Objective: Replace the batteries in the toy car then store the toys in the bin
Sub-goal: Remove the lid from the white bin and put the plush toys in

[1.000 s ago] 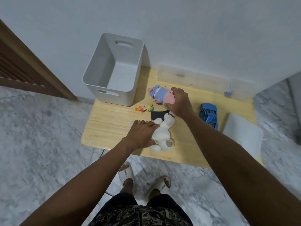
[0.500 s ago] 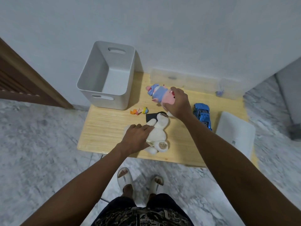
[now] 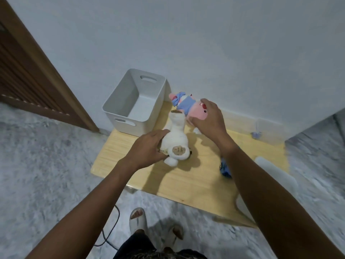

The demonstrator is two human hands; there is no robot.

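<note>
Head view: both hands hold plush toys above the table, beside the bin.

Left hand [image 3: 147, 147] has its grip wrapped round the body of the white plush toy [image 3: 176, 141], lifted off the wooden table [image 3: 173, 182], long axis running away from the person toward the bin. Right hand [image 3: 209, 118] has its grip curled over the pink-and-blue plush pig [image 3: 188, 106], held higher, near the wall. The grey bin [image 3: 149, 116] sits open at the table's far left corner, interior bare as far as seen; it lies just left and beyond both toys, the white toy's far end nearest its rim. Left hand is the nearer one. The blue toy car [image 3: 225, 168] rests on the table, mostly hidden by the right forearm; battery state cannot be told.
</note>
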